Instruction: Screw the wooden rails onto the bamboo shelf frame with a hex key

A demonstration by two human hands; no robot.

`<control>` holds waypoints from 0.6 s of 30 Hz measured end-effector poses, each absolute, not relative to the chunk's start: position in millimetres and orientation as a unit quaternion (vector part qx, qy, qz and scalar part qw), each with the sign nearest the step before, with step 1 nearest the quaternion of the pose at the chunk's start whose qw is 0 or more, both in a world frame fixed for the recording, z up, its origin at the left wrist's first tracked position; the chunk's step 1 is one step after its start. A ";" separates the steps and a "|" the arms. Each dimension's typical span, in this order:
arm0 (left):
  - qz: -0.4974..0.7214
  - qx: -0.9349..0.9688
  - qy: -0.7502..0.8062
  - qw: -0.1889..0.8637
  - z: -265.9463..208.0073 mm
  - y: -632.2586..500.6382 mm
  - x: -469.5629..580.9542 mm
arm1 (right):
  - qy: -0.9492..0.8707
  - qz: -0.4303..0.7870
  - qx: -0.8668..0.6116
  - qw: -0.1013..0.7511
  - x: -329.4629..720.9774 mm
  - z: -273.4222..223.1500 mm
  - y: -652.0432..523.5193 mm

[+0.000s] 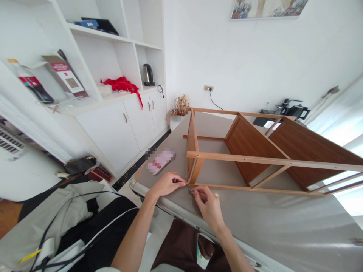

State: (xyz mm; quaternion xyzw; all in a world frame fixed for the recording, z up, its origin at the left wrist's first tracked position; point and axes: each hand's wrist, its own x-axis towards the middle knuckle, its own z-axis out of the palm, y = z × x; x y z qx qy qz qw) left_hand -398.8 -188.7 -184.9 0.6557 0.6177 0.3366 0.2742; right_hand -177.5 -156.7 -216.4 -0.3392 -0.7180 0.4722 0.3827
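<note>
A brown wooden shelf rack [256,139] lies on its side on the grey table. My left hand [169,184] rests by its near left corner, thumb and fingers pinched together at the end of the lowest rail [235,188]. Whether those fingertips grip the rail or some small part is too small to tell. Just right of that corner is my right hand [208,204], its thumb and forefinger also closed in a pinch. Something small and thin seems to show at its fingertips, close to the rail, but I cannot make out what it is.
A pinkish, blurred phone-like item [161,161] lies on the table [272,215] beyond my left hand. Dried plants [181,105] stand behind the rack. Black appliances [295,112] sit at the far right. White shelving [113,109] lines the left, with clothes and cables [85,211] below.
</note>
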 end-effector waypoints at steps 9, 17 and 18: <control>0.338 0.654 0.613 0.286 -185.2 -188.0 -399.6 | -0.705 0.492 -0.343 0.378 -176.2 -216.9 -155.2; 0.340 0.652 0.617 0.282 -186.6 -188.3 -399.3 | -0.691 0.499 -0.360 0.380 -178.7 -214.6 -154.6; 0.341 0.652 0.616 0.282 -186.9 -188.1 -399.4 | -0.689 0.498 -0.364 0.380 -178.8 -214.6 -154.6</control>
